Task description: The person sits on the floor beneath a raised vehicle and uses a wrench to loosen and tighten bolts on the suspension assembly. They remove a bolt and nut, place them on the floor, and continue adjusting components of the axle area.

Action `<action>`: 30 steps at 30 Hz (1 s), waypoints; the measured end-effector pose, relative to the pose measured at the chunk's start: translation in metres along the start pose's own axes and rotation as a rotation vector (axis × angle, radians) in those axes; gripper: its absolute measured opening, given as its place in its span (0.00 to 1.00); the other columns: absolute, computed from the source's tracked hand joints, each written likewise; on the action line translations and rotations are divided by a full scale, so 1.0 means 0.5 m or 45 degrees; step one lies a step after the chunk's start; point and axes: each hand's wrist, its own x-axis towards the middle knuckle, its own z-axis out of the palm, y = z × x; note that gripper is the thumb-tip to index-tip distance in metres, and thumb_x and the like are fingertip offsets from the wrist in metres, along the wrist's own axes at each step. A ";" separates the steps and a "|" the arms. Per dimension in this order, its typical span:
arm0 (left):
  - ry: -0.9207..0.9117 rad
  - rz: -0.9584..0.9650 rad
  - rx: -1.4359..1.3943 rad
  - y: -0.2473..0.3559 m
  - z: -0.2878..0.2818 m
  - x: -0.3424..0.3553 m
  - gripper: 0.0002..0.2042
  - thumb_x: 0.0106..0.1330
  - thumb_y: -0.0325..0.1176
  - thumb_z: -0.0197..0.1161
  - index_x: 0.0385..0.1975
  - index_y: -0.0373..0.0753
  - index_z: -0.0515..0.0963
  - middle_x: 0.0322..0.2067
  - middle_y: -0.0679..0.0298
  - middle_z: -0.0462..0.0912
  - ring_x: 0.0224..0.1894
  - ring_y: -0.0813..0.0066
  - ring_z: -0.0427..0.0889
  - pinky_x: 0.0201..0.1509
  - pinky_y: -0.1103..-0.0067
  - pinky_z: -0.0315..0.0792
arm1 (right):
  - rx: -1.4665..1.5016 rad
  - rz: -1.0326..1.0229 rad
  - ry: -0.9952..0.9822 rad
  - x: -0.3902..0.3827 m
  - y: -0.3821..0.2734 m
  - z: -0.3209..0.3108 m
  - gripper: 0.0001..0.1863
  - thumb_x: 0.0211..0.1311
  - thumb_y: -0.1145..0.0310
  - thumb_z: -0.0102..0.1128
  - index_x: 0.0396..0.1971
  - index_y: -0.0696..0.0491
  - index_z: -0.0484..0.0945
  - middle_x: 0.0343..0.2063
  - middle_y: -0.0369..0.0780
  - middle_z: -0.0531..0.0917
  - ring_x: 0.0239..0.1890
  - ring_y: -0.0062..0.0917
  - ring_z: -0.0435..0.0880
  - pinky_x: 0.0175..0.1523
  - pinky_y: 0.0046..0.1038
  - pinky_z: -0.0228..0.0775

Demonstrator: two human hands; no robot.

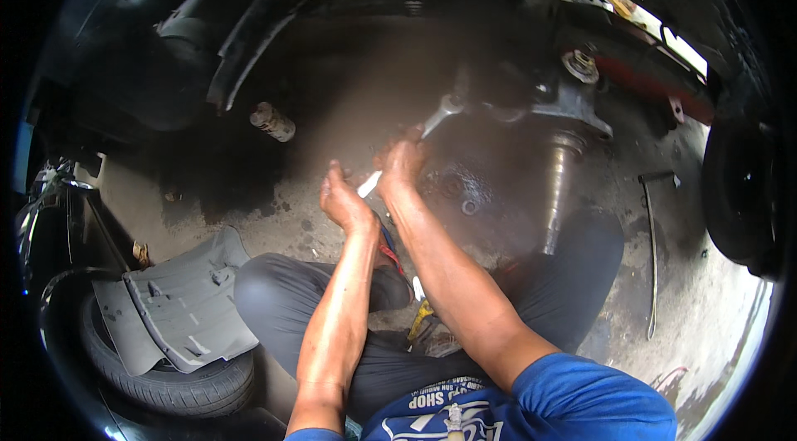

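My right hand [402, 165] is wrapped round the shaft of a long silver wrench [440, 116]. The upper end of the wrench meets dark parts under the vehicle, where shadow and haze hide what it fits on. Its bright lower end runs to my left hand [344, 202], whose fingers curl at that end while the thumb points up. Right of the wrench, a metal arm [573, 105] with a round fitting [580, 65] stands out from the underside. Below it a shiny metal shaft [558, 192] slants down to my right knee.
A grey plastic panel [187, 304] lies on a tyre [191, 391] at lower left. A dirty can [272, 122] is on the floor beyond my left hand. A long bent-handled bar [652, 258] lies at right, near a wheel [739, 192]. Between my legs is a yellow-handled tool [421, 319].
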 end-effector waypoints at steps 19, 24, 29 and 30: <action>-0.137 0.001 0.269 0.008 -0.019 0.015 0.04 0.65 0.27 0.64 0.33 0.33 0.80 0.30 0.63 0.82 0.31 0.79 0.77 0.36 0.80 0.73 | 0.069 0.562 -0.180 -0.023 0.054 -0.025 0.32 0.73 0.43 0.45 0.13 0.49 0.61 0.07 0.33 0.62 0.06 0.19 0.58 0.11 0.25 0.50; -0.021 -0.007 0.307 0.012 0.001 0.022 0.04 0.65 0.25 0.65 0.29 0.33 0.78 0.25 0.64 0.79 0.26 0.80 0.74 0.31 0.80 0.71 | 0.056 0.614 0.022 -0.009 0.063 -0.006 0.34 0.70 0.41 0.49 0.10 0.50 0.60 0.06 0.33 0.63 0.06 0.21 0.63 0.10 0.26 0.52; -0.186 0.095 0.532 0.000 -0.010 0.066 0.07 0.66 0.31 0.65 0.30 0.34 0.78 0.27 0.64 0.80 0.29 0.78 0.76 0.36 0.78 0.72 | -0.171 0.466 0.111 0.023 0.096 0.004 0.36 0.70 0.41 0.48 0.10 0.55 0.64 0.07 0.38 0.69 0.08 0.25 0.68 0.13 0.32 0.57; -0.196 -0.113 0.409 0.003 -0.013 0.074 0.08 0.67 0.33 0.64 0.31 0.34 0.79 0.28 0.64 0.81 0.31 0.78 0.77 0.38 0.78 0.72 | -0.226 0.464 0.093 0.024 0.097 0.006 0.35 0.70 0.41 0.48 0.10 0.54 0.64 0.08 0.39 0.71 0.08 0.26 0.69 0.14 0.32 0.59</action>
